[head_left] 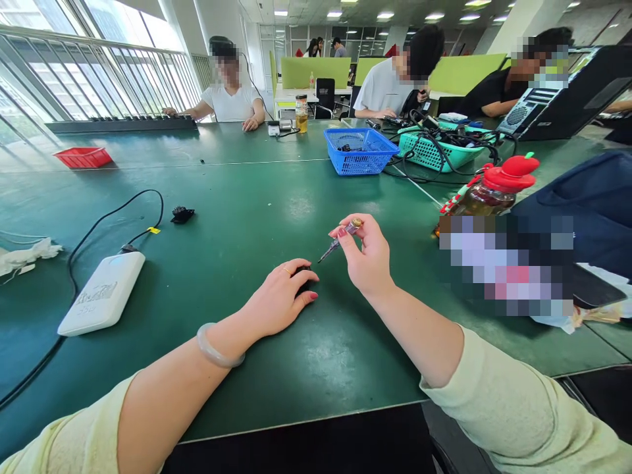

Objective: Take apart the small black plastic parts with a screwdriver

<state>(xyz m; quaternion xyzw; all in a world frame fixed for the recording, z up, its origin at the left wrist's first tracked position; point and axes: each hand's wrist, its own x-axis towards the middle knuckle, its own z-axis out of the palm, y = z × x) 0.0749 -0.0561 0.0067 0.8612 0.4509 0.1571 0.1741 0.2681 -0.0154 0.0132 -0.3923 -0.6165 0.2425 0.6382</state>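
Note:
Near the middle of the green table (212,368), my left hand (276,296) rests with its fingers curled round a small black part (305,270), mostly hidden under them. My right hand (368,253) is raised a little to the right and pinches a small screwdriver (340,240) with a clear handle. The screwdriver tilts down to the left, and its tip stays just apart from the black part, near the left fingertips. Farther left on the table lies another small black piece (182,214).
A white power bank (103,293) with a black cable lies left. Behind are a red tray (83,157), a blue basket (363,158) and a green basket (437,155) of cables. A red-lidded bottle (494,187) and dark bag (582,204) stand right. Several people sit across the table.

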